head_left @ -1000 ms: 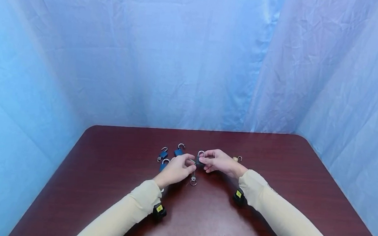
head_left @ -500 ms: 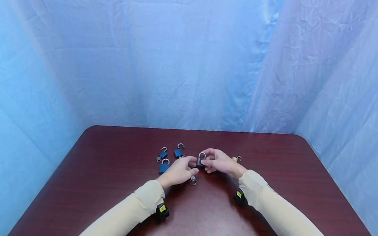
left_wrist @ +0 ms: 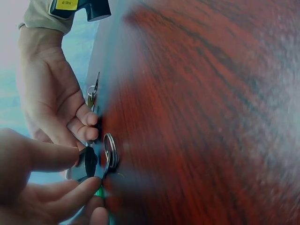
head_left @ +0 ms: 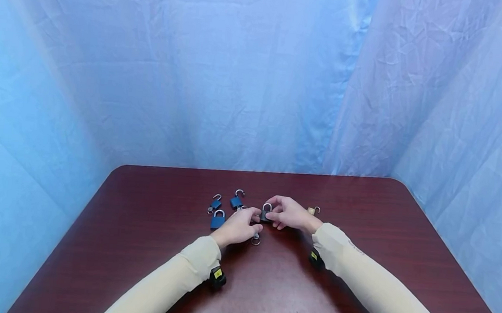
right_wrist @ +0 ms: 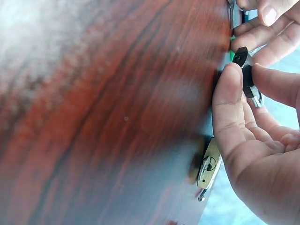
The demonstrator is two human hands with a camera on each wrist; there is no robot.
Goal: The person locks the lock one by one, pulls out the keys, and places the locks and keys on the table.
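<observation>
Both hands pinch: right hand (head_left: pixel 290 213) the dark padlock (head_left: pixel 266 213), left hand (head_left: pixel 238 226) its key (left_wrist: pixel 88 162).

Hands closer together at the dark padlock.
Left hand (head_left: pixel 238 226) shifts slightly right and forward; its fingertips now meet the right hand (head_left: pixel 289 213) at the padlock (head_left: pixel 266 212), uncovering a blue padlock (head_left: pixel 217 220).
</observation>
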